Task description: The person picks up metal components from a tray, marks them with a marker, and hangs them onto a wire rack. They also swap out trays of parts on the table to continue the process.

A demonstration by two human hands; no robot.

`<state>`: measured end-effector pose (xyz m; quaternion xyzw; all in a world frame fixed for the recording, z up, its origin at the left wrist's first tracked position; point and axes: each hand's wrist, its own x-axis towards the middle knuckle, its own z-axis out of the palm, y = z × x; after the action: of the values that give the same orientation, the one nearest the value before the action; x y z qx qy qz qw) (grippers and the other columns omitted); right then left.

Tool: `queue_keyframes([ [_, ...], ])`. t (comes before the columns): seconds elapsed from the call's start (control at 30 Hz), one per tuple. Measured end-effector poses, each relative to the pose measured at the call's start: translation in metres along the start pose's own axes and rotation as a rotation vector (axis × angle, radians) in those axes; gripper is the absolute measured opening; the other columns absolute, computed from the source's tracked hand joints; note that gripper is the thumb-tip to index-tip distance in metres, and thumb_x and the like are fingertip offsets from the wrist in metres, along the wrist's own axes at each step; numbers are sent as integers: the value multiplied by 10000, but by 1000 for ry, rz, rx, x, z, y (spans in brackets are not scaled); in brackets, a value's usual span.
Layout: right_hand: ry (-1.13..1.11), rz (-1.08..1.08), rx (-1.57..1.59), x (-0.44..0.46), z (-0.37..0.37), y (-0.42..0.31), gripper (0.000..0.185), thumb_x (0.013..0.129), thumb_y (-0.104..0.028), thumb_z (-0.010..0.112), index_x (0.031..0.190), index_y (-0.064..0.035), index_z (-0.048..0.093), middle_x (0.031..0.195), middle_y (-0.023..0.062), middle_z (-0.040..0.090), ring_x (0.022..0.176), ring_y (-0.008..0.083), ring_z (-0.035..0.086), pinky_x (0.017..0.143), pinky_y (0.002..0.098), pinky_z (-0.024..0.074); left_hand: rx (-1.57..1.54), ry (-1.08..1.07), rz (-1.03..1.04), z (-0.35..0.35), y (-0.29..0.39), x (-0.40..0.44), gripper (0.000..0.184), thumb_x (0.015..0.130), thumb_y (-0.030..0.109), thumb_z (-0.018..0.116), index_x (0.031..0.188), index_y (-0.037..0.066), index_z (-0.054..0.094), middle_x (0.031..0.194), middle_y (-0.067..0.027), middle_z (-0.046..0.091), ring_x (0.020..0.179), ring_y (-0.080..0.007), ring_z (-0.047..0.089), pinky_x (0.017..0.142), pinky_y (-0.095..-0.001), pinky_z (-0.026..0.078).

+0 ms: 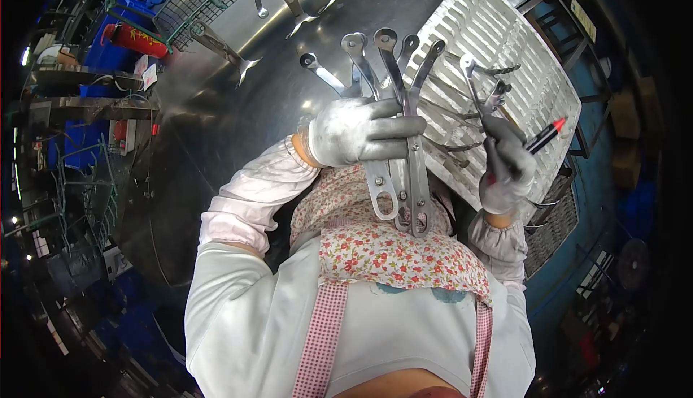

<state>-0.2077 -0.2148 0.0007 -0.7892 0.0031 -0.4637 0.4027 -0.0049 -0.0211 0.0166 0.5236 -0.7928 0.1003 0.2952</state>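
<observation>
My left hand (pixel 361 132), in a grey-white glove, is closed around a bunch of several shiny metal handles (pixel 415 152). Their rounded ends with holes fan out above my fingers. Slotted ends and rivets show below, over the floral apron (pixel 404 253). My right hand (pixel 509 163), in a stained grey glove, grips a black marker (pixel 541 138) whose red tip points up and right. Its fingertips are near a metal piece (pixel 473 80) over the pale ribbed tray (pixel 548 73); whether they touch it I cannot tell.
Several loose metal pieces (pixel 220 48) with flared ends lie on the steel table (pixel 238 120) toward the back. A green wire basket (pixel 206 1) stands at the back left, near a red cylinder (pixel 133 39). More dark metal pieces (pixel 455 149) lie on the ribbed tray.
</observation>
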Motion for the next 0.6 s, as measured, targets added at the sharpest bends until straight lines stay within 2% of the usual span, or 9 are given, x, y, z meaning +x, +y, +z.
queue_keyframes([
  [0.07,45,202,29,8,1,-5,347,827,116,585,1100,-65,471,958,190,656,924,295,654,758,347,541,18,-5,23,1,-1,1,282,649,183,644,930,187,635,1254,-9,563,963,-199,586,598,-297,529],
  [0.13,187,369,188,16,4,1,348,862,86,551,1169,-33,440,895,134,633,877,253,649,713,336,544,45,-1,56,1,-2,4,268,648,186,645,916,192,640,1254,-3,563,958,-191,584,589,-285,526],
  [0.17,246,527,177,27,9,1,346,877,32,564,1196,14,433,815,75,602,795,195,634,640,291,525,36,-7,71,-1,-2,6,296,627,183,651,923,184,642,1229,-19,581,913,-197,597,582,-284,514],
  [0.2,203,718,10,43,6,-5,417,831,-25,666,1186,35,455,790,45,596,720,136,607,583,233,483,27,-14,86,-4,-2,11,323,607,179,657,930,177,644,1204,-36,600,869,-203,610,575,-284,502],
  [0.23,175,712,0,55,8,-1,452,804,-36,702,1180,47,466,782,41,600,682,114,590,560,213,460,18,-20,101,-5,-1,13,351,586,176,663,937,169,646,1179,-53,619,825,-209,623,568,-283,490],
  [0.3,137,767,85,72,16,7,519,741,-39,764,1172,53,489,795,48,637,605,80,552,514,192,424,21,-11,123,-5,0,15,350,591,178,660,941,171,646,1185,-42,617,841,-201,620,561,-277,478],
  [0.33,124,783,206,78,21,5,517,735,-29,764,1169,37,492,812,51,664,583,59,531,492,188,405,25,-7,135,-5,-1,16,350,593,179,658,943,172,645,1188,-36,616,850,-197,619,557,-274,471],
  [0.4,45,837,222,91,29,0,500,735,-23,762,1157,22,498,837,53,679,577,50,525,480,190,395,21,-21,149,-6,-1,18,356,594,182,658,950,173,643,1193,-37,614,863,-200,617,557,-275,469],
  [0.6,-8,829,477,91,30,1,428,777,43,691,1148,17,479,911,104,676,744,112,617,626,192,473,-5,-23,182,-8,-2,22,335,607,174,681,941,174,646,1192,-25,613,895,-227,616,548,-285,474],
])
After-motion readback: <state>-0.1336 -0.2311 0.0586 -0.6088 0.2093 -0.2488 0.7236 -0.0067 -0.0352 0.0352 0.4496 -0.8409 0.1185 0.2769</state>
